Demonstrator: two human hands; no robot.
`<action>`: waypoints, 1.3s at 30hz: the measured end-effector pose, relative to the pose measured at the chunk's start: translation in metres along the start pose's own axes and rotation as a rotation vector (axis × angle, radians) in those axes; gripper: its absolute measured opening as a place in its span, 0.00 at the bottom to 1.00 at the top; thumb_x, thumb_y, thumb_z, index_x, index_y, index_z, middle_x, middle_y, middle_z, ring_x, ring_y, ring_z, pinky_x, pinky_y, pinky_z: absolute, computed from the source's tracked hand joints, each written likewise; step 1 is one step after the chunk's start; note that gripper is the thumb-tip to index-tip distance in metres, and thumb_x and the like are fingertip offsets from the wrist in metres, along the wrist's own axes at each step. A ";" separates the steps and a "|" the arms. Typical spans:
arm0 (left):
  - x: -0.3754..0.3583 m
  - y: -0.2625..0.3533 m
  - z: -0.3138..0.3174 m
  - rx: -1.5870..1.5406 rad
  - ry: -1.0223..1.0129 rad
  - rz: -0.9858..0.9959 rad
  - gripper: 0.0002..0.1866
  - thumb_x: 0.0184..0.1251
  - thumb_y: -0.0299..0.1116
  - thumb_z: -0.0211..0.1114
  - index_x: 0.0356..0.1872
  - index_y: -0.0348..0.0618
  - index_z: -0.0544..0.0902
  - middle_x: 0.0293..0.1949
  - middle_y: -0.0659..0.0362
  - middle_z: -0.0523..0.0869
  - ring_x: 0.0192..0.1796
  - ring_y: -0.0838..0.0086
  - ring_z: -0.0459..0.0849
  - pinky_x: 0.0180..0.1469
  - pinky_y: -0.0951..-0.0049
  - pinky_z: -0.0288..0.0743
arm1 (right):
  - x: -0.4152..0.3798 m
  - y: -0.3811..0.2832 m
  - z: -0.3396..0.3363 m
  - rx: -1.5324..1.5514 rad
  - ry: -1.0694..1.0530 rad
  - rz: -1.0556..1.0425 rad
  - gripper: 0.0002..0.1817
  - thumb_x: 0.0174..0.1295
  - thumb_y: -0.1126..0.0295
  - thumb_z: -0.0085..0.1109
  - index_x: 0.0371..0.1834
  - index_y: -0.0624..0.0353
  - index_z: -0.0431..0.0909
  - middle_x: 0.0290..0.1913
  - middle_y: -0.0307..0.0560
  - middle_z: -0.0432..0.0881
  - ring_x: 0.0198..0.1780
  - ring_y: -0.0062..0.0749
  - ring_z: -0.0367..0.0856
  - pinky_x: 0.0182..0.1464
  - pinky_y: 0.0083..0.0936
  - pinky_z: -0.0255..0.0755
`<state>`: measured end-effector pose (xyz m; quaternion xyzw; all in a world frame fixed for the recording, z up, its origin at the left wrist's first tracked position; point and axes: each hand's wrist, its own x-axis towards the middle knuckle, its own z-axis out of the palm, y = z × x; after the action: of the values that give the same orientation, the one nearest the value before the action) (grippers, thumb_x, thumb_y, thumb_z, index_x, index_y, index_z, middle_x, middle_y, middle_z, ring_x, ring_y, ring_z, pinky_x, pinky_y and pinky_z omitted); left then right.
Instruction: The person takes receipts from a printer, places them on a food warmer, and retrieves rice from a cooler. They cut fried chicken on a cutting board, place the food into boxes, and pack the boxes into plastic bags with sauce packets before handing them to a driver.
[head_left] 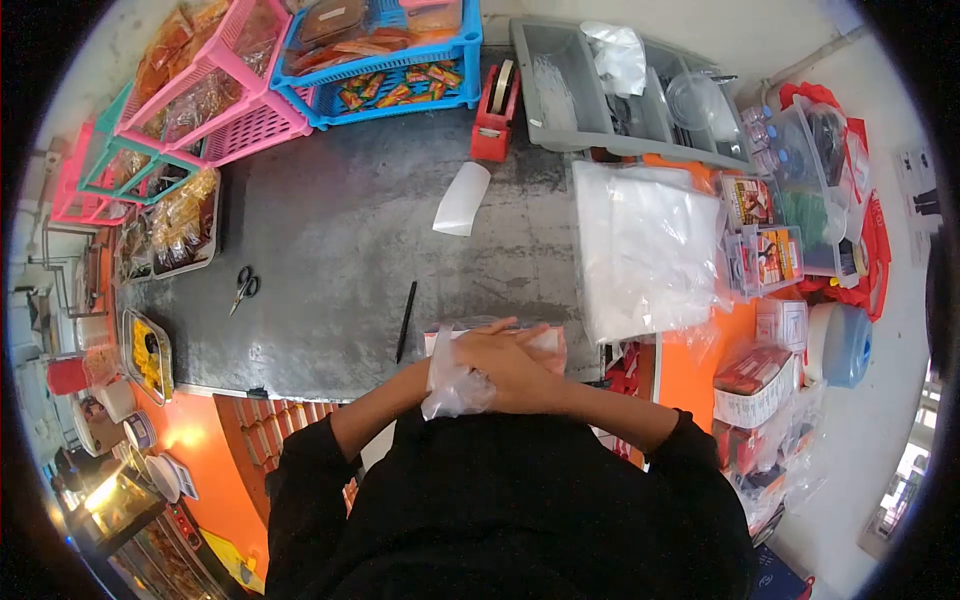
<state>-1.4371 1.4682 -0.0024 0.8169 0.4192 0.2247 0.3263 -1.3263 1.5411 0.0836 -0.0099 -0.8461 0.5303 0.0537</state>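
Observation:
Near the front edge of the dark table, my two hands overlap on a flat package [550,346] in clear plastic with a pinkish-red edge. My right hand [520,380] lies across, over the wrist area of the other. My left hand [485,350] reaches over the package with its fingers spread toward the right. Crumpled clear plastic [456,385] bunches up at the left wrist. A black pen-like stick [406,322] lies to the left of the hands. Farther left are scissors [243,289] with dark handles. A white paper strip [462,200] rests ahead of the hands.
A red tape dispenser [492,125] and grey divided tray [560,90] stand at the back. Blue [400,112] and pink baskets [250,135] hold packets at the back left. Clear plastic bags [650,255] lie right, beside small boxes [775,255]. A yellow-filled container [146,355] sits left.

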 end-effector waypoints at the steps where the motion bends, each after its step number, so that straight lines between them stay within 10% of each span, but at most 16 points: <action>1: -0.003 -0.011 0.013 -0.069 0.019 0.050 0.28 0.59 0.38 0.55 0.62 0.44 0.64 0.66 0.53 0.63 0.68 0.66 0.59 0.68 0.63 0.52 | 0.001 -0.001 -0.003 -0.025 -0.074 0.053 0.19 0.48 0.67 0.61 0.43 0.61 0.73 0.41 0.56 0.78 0.46 0.47 0.77 0.47 0.38 0.68; 3: -0.012 -0.031 0.044 -0.146 0.045 0.104 0.27 0.58 0.38 0.57 0.61 0.44 0.68 0.65 0.52 0.65 0.67 0.65 0.60 0.68 0.64 0.53 | -0.003 0.000 -0.006 -0.053 -0.155 0.115 0.18 0.48 0.67 0.61 0.42 0.62 0.73 0.42 0.57 0.78 0.47 0.46 0.77 0.48 0.38 0.67; 5: -0.020 -0.044 0.055 -0.907 0.003 -0.286 0.24 0.58 0.34 0.59 0.57 0.41 0.71 0.59 0.55 0.72 0.62 0.69 0.68 0.64 0.69 0.59 | -0.004 0.004 -0.012 -0.055 -0.130 0.048 0.18 0.49 0.67 0.61 0.44 0.60 0.71 0.42 0.52 0.78 0.46 0.39 0.77 0.46 0.33 0.68; 10: 0.009 0.002 0.001 -0.305 0.093 -0.036 0.15 0.57 0.32 0.56 0.46 0.41 0.75 0.46 0.55 0.77 0.50 0.66 0.74 0.53 0.67 0.66 | -0.004 -0.011 -0.051 0.821 0.490 0.126 0.20 0.54 0.70 0.58 0.50 0.61 0.68 0.35 0.39 0.73 0.36 0.16 0.71 0.32 0.11 0.65; 12: 0.018 0.014 -0.019 0.001 0.135 0.090 0.12 0.57 0.31 0.54 0.41 0.40 0.77 0.40 0.55 0.79 0.44 0.64 0.77 0.47 0.67 0.70 | -0.014 -0.029 -0.083 0.596 0.731 0.191 0.20 0.57 0.70 0.54 0.53 0.61 0.64 0.39 0.41 0.71 0.41 0.19 0.70 0.37 0.15 0.66; 15: 0.023 -0.010 -0.019 -0.186 0.227 -0.213 0.14 0.51 0.32 0.55 0.40 0.38 0.77 0.40 0.49 0.78 0.47 0.58 0.74 0.52 0.63 0.65 | -0.065 -0.031 -0.081 0.884 1.064 -0.071 0.23 0.51 0.72 0.55 0.52 0.61 0.64 0.45 0.42 0.69 0.46 0.23 0.67 0.43 0.20 0.64; 17: 0.034 -0.027 -0.009 -0.435 0.330 -0.439 0.16 0.48 0.31 0.57 0.40 0.37 0.76 0.41 0.48 0.77 0.49 0.57 0.72 0.54 0.61 0.62 | -0.103 -0.008 -0.046 0.166 1.040 0.512 0.27 0.49 0.69 0.58 0.54 0.59 0.63 0.49 0.44 0.68 0.48 0.26 0.67 0.48 0.23 0.61; 19: 0.062 -0.056 0.035 0.001 0.935 -0.430 0.22 0.42 0.29 0.61 0.44 0.36 0.72 0.43 0.47 0.75 0.49 0.53 0.71 0.53 0.57 0.62 | -0.104 0.006 -0.001 -0.264 0.837 0.496 0.39 0.45 0.59 0.64 0.61 0.61 0.58 0.60 0.51 0.63 0.60 0.41 0.63 0.56 0.35 0.59; 21: 0.105 -0.100 0.078 0.088 1.031 -0.518 0.24 0.40 0.28 0.62 0.44 0.36 0.70 0.43 0.47 0.75 0.49 0.52 0.71 0.52 0.56 0.62 | -0.075 -0.001 0.021 -0.684 0.715 0.523 0.51 0.39 0.54 0.68 0.66 0.63 0.51 0.66 0.59 0.55 0.69 0.54 0.50 0.61 0.49 0.51; 26: 0.129 -0.011 -0.013 -0.064 1.260 -0.648 0.24 0.39 0.27 0.63 0.42 0.34 0.67 0.41 0.49 0.72 0.47 0.55 0.73 0.47 0.60 0.65 | -0.033 0.034 0.010 -0.819 0.801 0.885 0.57 0.37 0.49 0.68 0.68 0.65 0.46 0.68 0.66 0.49 0.70 0.59 0.43 0.63 0.58 0.45; 28: 0.109 -0.016 -0.030 0.501 0.660 -0.525 0.17 0.45 0.26 0.60 0.38 0.34 0.69 0.36 0.51 0.72 0.39 0.57 0.76 0.38 0.64 0.70 | -0.033 0.029 -0.004 -0.856 0.785 0.982 0.59 0.35 0.48 0.67 0.68 0.66 0.46 0.67 0.66 0.51 0.70 0.58 0.46 0.62 0.58 0.46; 31: 0.103 -0.029 -0.036 0.954 0.310 -0.157 0.10 0.51 0.27 0.55 0.35 0.34 0.72 0.29 0.51 0.76 0.28 0.60 0.78 0.26 0.66 0.72 | -0.048 0.008 -0.031 -0.581 0.417 0.968 0.57 0.37 0.43 0.65 0.67 0.66 0.51 0.70 0.63 0.47 0.71 0.57 0.43 0.64 0.60 0.40; 34: 0.092 -0.002 -0.063 0.487 -0.001 0.096 0.07 0.53 0.29 0.53 0.30 0.38 0.75 0.20 0.53 0.78 0.20 0.61 0.79 0.20 0.64 0.71 | -0.059 -0.013 -0.068 -0.587 -0.130 0.808 0.56 0.36 0.41 0.62 0.66 0.66 0.54 0.70 0.60 0.49 0.71 0.52 0.45 0.64 0.57 0.44; 36: 0.089 0.037 -0.065 0.479 -0.014 0.347 0.05 0.52 0.31 0.54 0.26 0.40 0.75 0.17 0.53 0.79 0.20 0.63 0.82 0.19 0.65 0.72 | -0.067 -0.016 -0.091 -0.953 -0.463 0.457 0.51 0.39 0.43 0.63 0.67 0.57 0.55 0.72 0.49 0.49 0.71 0.41 0.48 0.63 0.52 0.48; 38: 0.095 0.090 -0.084 0.696 -0.511 0.231 0.08 0.56 0.31 0.53 0.33 0.38 0.75 0.31 0.45 0.82 0.33 0.58 0.84 0.27 0.64 0.78 | -0.049 0.011 -0.114 -0.921 -0.458 0.263 0.39 0.50 0.53 0.59 0.67 0.45 0.57 0.72 0.40 0.50 0.71 0.31 0.48 0.61 0.48 0.53; 39: 0.096 0.086 -0.081 0.699 -0.508 0.229 0.08 0.56 0.31 0.53 0.33 0.38 0.75 0.31 0.45 0.82 0.33 0.58 0.84 0.27 0.64 0.78 | -0.027 0.028 -0.117 -1.185 -0.400 -0.261 0.37 0.48 0.56 0.59 0.65 0.41 0.59 0.70 0.42 0.53 0.70 0.33 0.52 0.59 0.42 0.56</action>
<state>-1.3901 1.5383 0.1238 0.9485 0.2834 -0.1035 0.0964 -1.2890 1.6564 0.1069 0.1646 -0.9837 -0.0469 -0.0559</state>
